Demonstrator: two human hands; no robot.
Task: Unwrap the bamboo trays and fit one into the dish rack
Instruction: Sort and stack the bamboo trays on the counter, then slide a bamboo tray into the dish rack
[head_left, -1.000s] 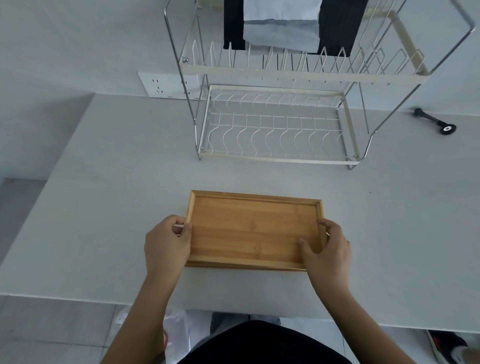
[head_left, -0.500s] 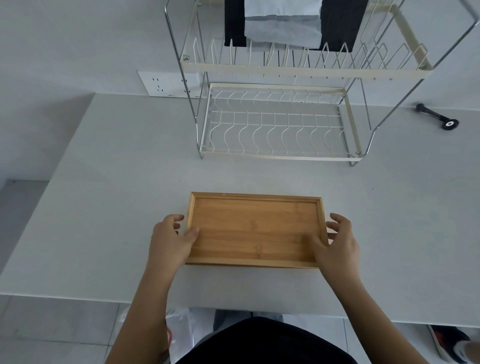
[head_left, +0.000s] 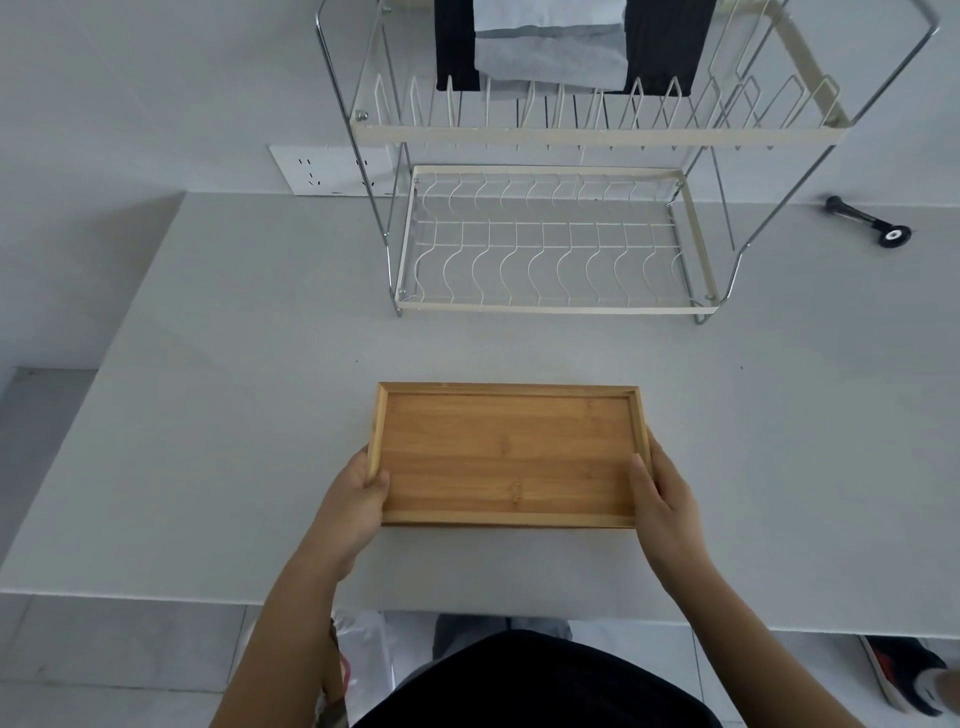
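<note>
A bare rectangular bamboo tray (head_left: 506, 454) lies face up near the front of the white table, its long side towards me. My left hand (head_left: 358, 499) grips its left short edge, thumb over the rim. My right hand (head_left: 662, 499) grips the right short edge, thumb resting inside the tray. Beyond it stands a two-tier wire dish rack (head_left: 556, 249) with cream rails; its lower tier holds nothing. No wrapping shows on the tray.
A black tool with a round end (head_left: 872, 223) lies at the back right of the table (head_left: 234, 415). Dark and grey cloth (head_left: 550, 47) hangs behind the rack's top tier. A white wall socket (head_left: 332, 169) sits at the back left. A plastic bag (head_left: 363, 654) lies on the floor.
Half a second ago both hands had loosened, fingers spread beside the tray ends. Now they are closed on the two short edges again, with the thumbs over the rim.
</note>
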